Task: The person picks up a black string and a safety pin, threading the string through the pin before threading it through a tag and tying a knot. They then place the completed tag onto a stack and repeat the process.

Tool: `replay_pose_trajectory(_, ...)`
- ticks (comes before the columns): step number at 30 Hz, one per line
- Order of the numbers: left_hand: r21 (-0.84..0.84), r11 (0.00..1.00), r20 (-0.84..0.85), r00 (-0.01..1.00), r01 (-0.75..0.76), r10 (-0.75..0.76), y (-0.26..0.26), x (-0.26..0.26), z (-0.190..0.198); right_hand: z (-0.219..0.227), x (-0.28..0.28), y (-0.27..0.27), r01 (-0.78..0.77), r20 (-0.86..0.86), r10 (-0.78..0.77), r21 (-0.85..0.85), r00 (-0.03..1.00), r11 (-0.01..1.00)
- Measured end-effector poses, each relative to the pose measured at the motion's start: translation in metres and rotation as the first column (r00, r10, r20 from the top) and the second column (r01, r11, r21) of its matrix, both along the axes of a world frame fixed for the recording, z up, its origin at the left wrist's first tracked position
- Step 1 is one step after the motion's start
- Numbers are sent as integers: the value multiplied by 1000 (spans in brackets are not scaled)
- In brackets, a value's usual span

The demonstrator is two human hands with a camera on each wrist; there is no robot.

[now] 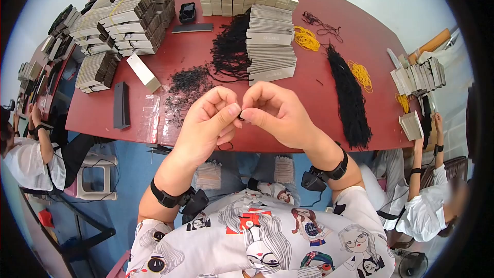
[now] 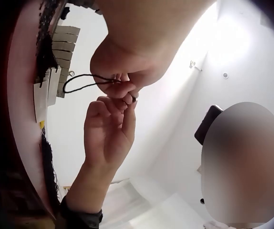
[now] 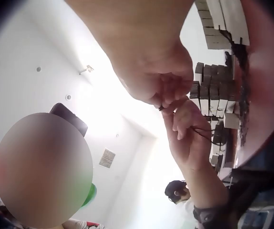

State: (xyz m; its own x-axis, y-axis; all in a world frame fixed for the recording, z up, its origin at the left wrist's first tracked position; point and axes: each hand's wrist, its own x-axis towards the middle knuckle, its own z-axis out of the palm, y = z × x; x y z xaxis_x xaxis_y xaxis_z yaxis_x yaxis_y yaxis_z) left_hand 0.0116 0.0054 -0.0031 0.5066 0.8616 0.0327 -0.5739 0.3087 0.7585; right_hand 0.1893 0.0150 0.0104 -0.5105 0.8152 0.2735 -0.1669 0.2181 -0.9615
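Observation:
Both hands meet in front of the chest, over the table's near edge. My left hand (image 1: 206, 123) holds a thin black cord (image 2: 87, 75), with thumb and index finger together; a loop of it hangs out past the fingers in the left wrist view. Right against those fingertips, my right hand (image 1: 278, 110) pinches with thumb and index finger at a small dark piece (image 1: 241, 116), its other fingers curled. Most of that piece is hidden by the fingertips; I cannot tell whether it is the cord's end.
On the red table (image 1: 309, 98) lie black cord bundles (image 1: 350, 98), a loose pile of small black pieces (image 1: 188, 85), stacked pale cards (image 1: 270, 46) and yellow bands (image 1: 307, 38). Taller card stacks (image 1: 139, 15) rise at the left. Other people sit at both sides.

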Motion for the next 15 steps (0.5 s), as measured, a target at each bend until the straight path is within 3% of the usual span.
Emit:
replay_pose_trajectory(2,91,983,-124,978,-158,169,-4,1,-1,-2,-1,-1,-44,-19,43,-48,999,998)
replay_pose_trajectory(3,89,983,-124,978,-158,168,-6,1,-2,-3,-2,-1,-45,-35,42,-83,998,996)
replay_pose_trajectory(5,331,895,-247,887,-300,389,-12,1,-4,-5,-3,-2,-47,-52,41,-120,998,992)
replay_pose_trajectory(6,329,895,-249,887,-300,389,-13,1,-5,-7,-3,-2,-42,-66,33,-130,997,991)
replay_pose_trajectory(8,638,695,-313,712,-333,628,-14,1,-8,-8,-5,-3,-39,-82,27,-139,996,990)
replay_pose_trajectory(9,638,695,-314,712,-332,628,-14,1,-6,-8,-6,-4,-12,-88,0,-129,996,992)
replay_pose_trajectory(11,902,394,-274,474,-174,837,-15,1,3,-8,-7,-5,16,-95,-28,-120,995,993)
replay_pose_trajectory(15,896,409,-307,422,-175,853,-19,5,10,-5,-4,-5,61,-38,-64,-67,997,996)
